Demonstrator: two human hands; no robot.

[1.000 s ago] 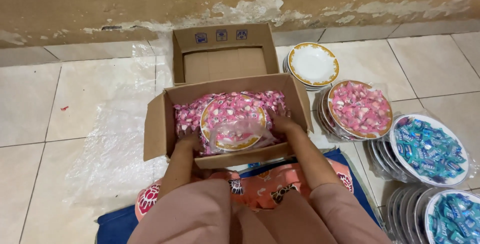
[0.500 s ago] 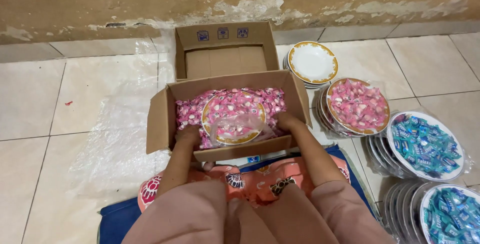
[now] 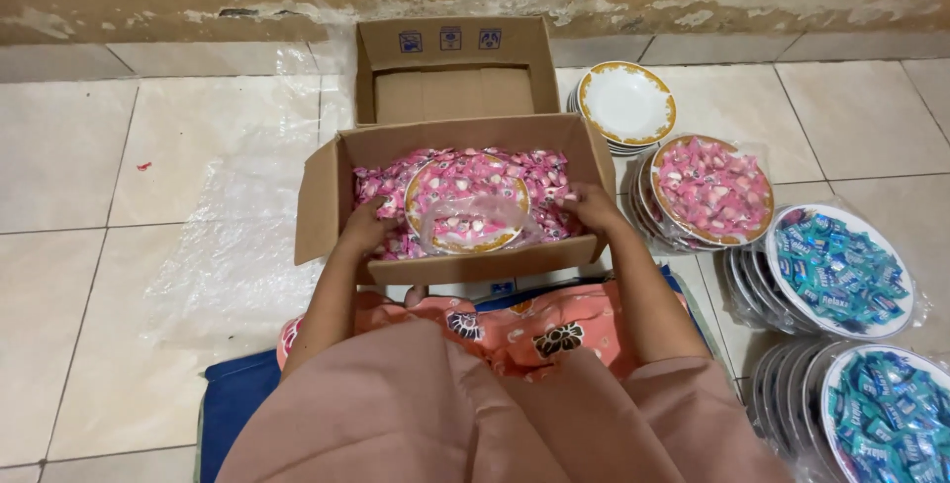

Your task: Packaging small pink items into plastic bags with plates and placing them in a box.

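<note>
1. A white tiled floor (image 3: pixel 178 146) is carrying everything, with a sheet of clear plastic film (image 3: pixel 237 245) lying to the left.
2. An open cardboard box (image 3: pixel 475 267), filled with pink wrapped candies (image 3: pixel 539 171), is sitting right in front of the person; a second, empty box (image 3: pixel 450 87) is standing behind it against the wall.
3. To the right, stacks of plates are waiting: bare gold-rimmed ones (image 3: pixel 625 102), one topped with pink candies (image 3: pixel 708 188), and two topped with blue candies (image 3: pixel 836 270).
4. Inside the near box, a gold-rimmed plate (image 3: pixel 465 206) heaped with pink candies is lying on the loose sweets, seemingly wrapped in clear plastic.
5. The left hand (image 3: pixel 364 228) and right hand (image 3: pixel 592 208) are set apart, flanking the plate; whether the fingers are gripping its rim I cannot tell.
</note>
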